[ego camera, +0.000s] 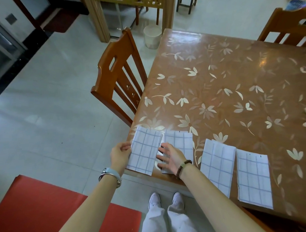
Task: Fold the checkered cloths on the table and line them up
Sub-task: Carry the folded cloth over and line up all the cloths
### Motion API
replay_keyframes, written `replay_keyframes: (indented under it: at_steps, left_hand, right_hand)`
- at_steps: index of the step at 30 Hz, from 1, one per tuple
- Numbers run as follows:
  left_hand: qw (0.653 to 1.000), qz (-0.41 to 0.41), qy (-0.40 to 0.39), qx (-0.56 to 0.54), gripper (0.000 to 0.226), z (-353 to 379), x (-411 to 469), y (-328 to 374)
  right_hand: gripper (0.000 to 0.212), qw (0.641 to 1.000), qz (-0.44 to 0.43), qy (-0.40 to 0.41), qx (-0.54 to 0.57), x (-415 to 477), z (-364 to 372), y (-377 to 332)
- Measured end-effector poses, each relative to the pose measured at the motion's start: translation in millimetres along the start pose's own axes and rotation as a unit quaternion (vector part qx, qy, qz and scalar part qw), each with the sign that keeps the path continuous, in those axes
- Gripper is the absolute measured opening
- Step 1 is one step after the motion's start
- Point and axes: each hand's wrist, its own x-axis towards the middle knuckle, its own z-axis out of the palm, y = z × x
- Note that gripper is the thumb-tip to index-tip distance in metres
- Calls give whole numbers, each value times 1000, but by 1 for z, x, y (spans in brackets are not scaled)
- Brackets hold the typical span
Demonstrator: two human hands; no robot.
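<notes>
White, blue-checked folded cloths (216, 164), four in a row along the near edge of the brown floral worktop (220, 83). Left grip (120, 154) pinches leftmost cloth (143, 150) at its outer edge. Right grip (171, 158) spread flat on second cloth (182, 141), fingertips at the first's right edge.

Second cloth (180, 143) partly under right hand (171, 157)
</notes>
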Motion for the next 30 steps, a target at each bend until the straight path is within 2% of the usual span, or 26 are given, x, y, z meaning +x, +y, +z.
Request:
replay_keyframes:
  at_steps: [3, 8, 11, 16, 18, 22, 25, 30]
  left_hand:
    - [1000, -3, 6, -7, 16, -1, -1, -4]
    - [1000, 3, 16, -3, 16, -6, -3, -7]
    - [1000, 5, 19, -2, 17, -8, -3, -8]
    - [999, 14, 48, -4, 17, -5, -7, -4]
    - [998, 27, 62, -9, 19, 0, -9, 1]
    - [996, 79, -7, -30, 19, 29, -20, 22]
    - [990, 110, -77, -51, 19, 58, -31, 38]
    - [987, 70, -135, -47, 21, 93, -33, 44]
  right_hand:
    - [20, 1000, 4, -18, -3, -2, 3, -1]
    - [15, 1000, 15, -16, -16, -2, 8, 1]
    - [18, 1000, 11, -15, -23, 0, 10, 4]
    - [39, 1000, -13, -1, -25, -4, 9, 3]
    - [32, 998, -47, 26, -36, -6, 3, -1]
    - [14, 987, -106, 111, -38, -7, -27, -15]
    - [19, 982, -117, 149, -16, -11, -51, -26]
    - [29, 979, -116, 169, -20, -17, -78, -35]
